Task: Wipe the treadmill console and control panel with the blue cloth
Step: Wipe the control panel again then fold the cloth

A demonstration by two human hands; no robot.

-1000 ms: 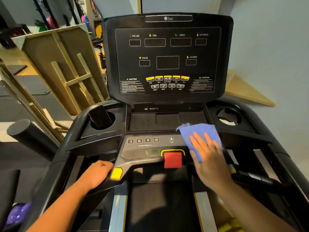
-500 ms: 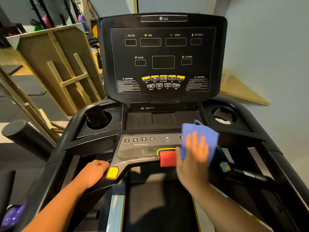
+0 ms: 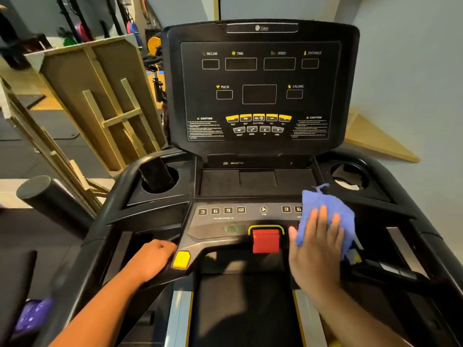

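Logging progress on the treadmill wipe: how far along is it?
Done: nothing can be confirmed; no surface shows a visible wiped or unwiped difference. In hand: the right hand presses the blue cloth flat on the right side of the control panel, beside the red stop key; the left hand grips the handlebar. Left: the cloth is nowhere near the upright console or the panel's left buttons.

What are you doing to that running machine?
A person is cleaning a treadmill. Their right hand presses a blue cloth flat against the right side of the control panel, next to the red stop button. Their left hand holds the handlebar beside a yellow button. The big console screen above is dark and not being wiped right now. A black phone stands in the left cup holder.
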